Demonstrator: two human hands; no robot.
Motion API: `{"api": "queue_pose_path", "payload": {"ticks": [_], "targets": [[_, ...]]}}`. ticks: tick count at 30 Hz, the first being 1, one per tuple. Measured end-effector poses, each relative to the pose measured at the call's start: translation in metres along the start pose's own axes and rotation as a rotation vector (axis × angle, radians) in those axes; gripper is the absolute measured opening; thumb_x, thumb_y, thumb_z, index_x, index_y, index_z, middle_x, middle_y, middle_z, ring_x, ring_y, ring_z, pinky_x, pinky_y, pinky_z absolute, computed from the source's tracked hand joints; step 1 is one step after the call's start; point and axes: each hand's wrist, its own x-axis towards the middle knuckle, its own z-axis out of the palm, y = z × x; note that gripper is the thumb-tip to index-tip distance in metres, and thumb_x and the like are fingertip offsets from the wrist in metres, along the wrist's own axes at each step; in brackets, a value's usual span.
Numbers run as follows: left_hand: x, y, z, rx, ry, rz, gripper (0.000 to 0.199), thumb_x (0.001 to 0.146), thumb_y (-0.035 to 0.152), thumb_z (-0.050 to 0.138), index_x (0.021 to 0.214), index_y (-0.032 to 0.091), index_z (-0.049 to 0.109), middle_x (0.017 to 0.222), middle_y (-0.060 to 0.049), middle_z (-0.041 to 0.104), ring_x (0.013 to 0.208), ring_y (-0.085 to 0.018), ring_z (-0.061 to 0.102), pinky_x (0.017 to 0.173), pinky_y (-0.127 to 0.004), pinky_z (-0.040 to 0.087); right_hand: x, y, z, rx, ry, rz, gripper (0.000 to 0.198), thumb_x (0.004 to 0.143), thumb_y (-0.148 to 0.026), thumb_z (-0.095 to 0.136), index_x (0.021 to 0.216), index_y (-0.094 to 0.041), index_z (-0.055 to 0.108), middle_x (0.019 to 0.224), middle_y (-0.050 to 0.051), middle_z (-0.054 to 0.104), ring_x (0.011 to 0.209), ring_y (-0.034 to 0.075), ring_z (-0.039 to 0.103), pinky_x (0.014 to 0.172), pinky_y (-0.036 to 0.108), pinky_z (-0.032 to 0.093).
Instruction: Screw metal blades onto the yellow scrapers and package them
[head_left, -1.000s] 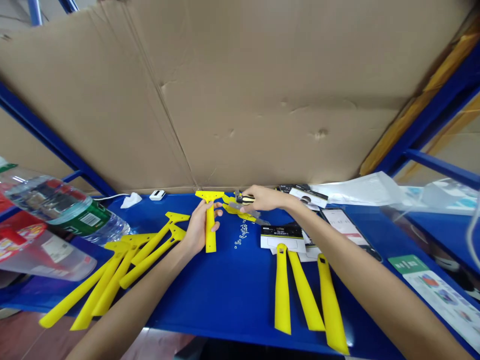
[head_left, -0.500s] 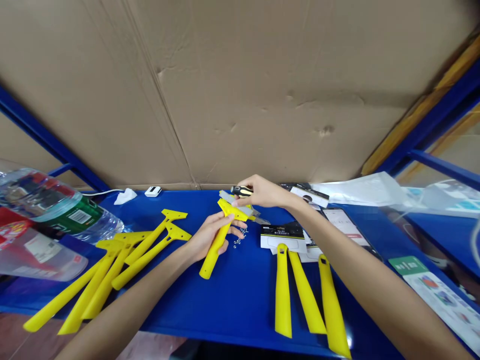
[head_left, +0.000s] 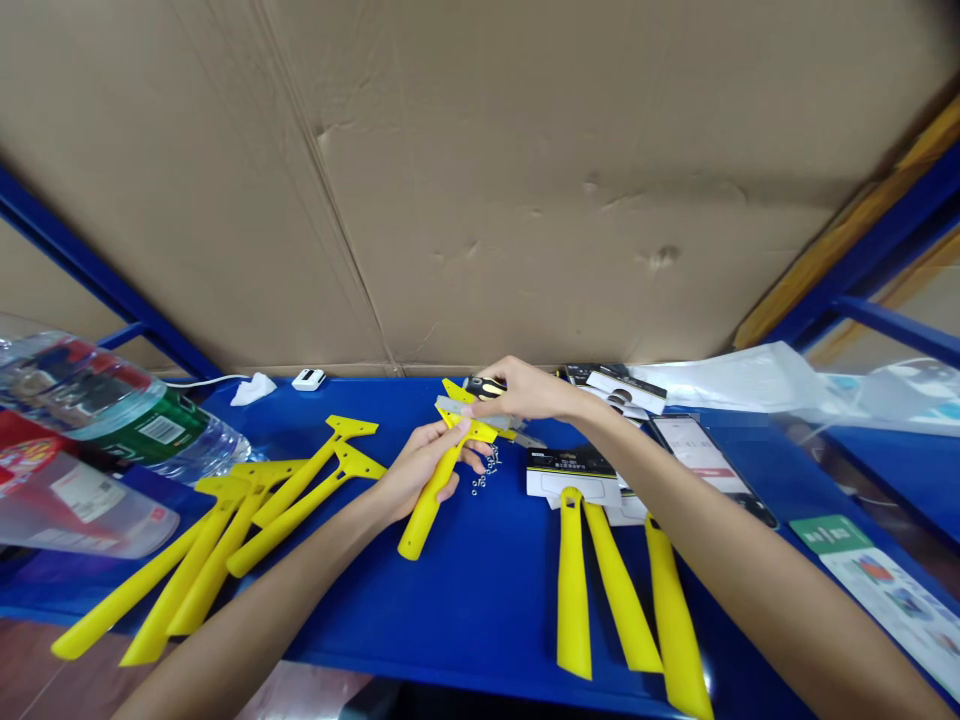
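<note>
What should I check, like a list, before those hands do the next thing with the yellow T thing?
1. Left hand gripping the yellow T-shaped tool: ok, fingers round its shaft.
2. Right hand holding the dark-handled tool: ok.
3. Grey strip at the T-shaped head: ok, the right fingertips are at it.
4. Grey strip lined up properly: cannot tell, fingers partly hide it.
5. Small metal pieces near: ok, on the blue table by the left hand.
6. Small metal pieces gathered neatly: not ok, they lie loose and scattered.
</note>
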Motion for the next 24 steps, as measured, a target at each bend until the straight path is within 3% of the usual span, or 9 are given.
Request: {"api": "queue_pose_path", "payload": {"ticks": [4, 10, 15, 19, 20, 22, 24], "targets": [[0.002, -0.001, -0.002, -0.026, 0.002, 0.022, 0.037, 0.099, 0.047, 0.074, 0.105, 0.010, 0.076, 0.106, -0.020, 0.080, 0.063, -0.015, 0.071, 0.032, -0.016, 0.038, 0.003, 0.005, 0.003, 0.024, 0.036, 0.072, 0.045, 0.081, -0.053, 0.082, 0.068, -0.021, 0.054, 0.061, -0.006, 0.044, 0.057, 0.010, 0.036, 0.053, 0.029, 0.026], [0.002, -0.002, -0.003, -0.021, -0.003, 0.016, 0.036, 0.099, 0.047, 0.074, 0.102, 0.011, 0.075, 0.100, -0.018, 0.080, 0.062, -0.016, 0.070, 0.032, -0.017, 0.039, 0.003, 0.007, 0.007, 0.081, -0.013, 0.039, 0.053, 0.079, -0.063, 0.084, 0.069, -0.021, 0.053, 0.061, -0.007, 0.046, 0.055, 0.008, 0.036, 0.052, 0.027, 0.027], [0.000, 0.000, -0.003, -0.040, 0.020, 0.049, 0.032, 0.098, 0.043, 0.074, 0.098, 0.011, 0.075, 0.095, -0.016, 0.080, 0.060, -0.015, 0.069, 0.032, -0.018, 0.040, 0.003, 0.008, 0.002, 0.045, 0.022, 0.031, 0.046, 0.088, -0.061, 0.077, 0.074, -0.021, 0.060, 0.062, -0.006, 0.053, 0.055, 0.010, 0.044, 0.053, 0.027, 0.033], [-0.001, 0.004, -0.005, -0.065, 0.059, 0.106, 0.033, 0.097, 0.044, 0.074, 0.094, 0.011, 0.073, 0.088, -0.014, 0.078, 0.057, -0.013, 0.065, 0.033, -0.018, 0.040, 0.008, 0.030, -0.007, -0.410, 0.103, -0.076, 0.020, 0.100, -0.036, 0.063, 0.104, -0.020, 0.074, 0.096, 0.004, 0.077, 0.085, 0.017, 0.067, 0.075, 0.028, 0.046], [0.000, 0.004, -0.006, -0.072, 0.068, 0.127, 0.033, 0.097, 0.044, 0.074, 0.092, 0.011, 0.072, 0.086, -0.013, 0.078, 0.057, -0.013, 0.065, 0.033, -0.018, 0.040, 0.009, 0.038, -0.009, -0.469, 0.077, -0.068, 0.017, 0.094, -0.022, 0.065, 0.108, -0.019, 0.075, 0.105, 0.006, 0.079, 0.094, 0.020, 0.070, 0.082, 0.029, 0.047], [0.001, 0.005, -0.008, -0.092, 0.087, 0.166, 0.033, 0.096, 0.044, 0.075, 0.091, 0.012, 0.071, 0.086, -0.012, 0.076, 0.058, -0.014, 0.064, 0.032, -0.018, 0.040, 0.010, 0.052, -0.011, -0.539, 0.042, -0.052, 0.041, 0.078, -0.003, 0.067, 0.115, -0.019, 0.077, 0.127, 0.011, 0.077, 0.114, 0.027, 0.070, 0.090, 0.031, 0.047], [0.002, 0.006, -0.009, -0.103, 0.099, 0.184, 0.032, 0.096, 0.044, 0.076, 0.093, 0.012, 0.070, 0.085, -0.010, 0.075, 0.059, -0.013, 0.064, 0.032, -0.018, 0.040, 0.011, 0.062, -0.011, -0.581, 0.003, -0.051, 0.055, 0.073, 0.002, 0.065, 0.121, -0.022, 0.078, 0.139, 0.011, 0.073, 0.125, 0.029, 0.068, 0.094, 0.033, 0.047]]}}
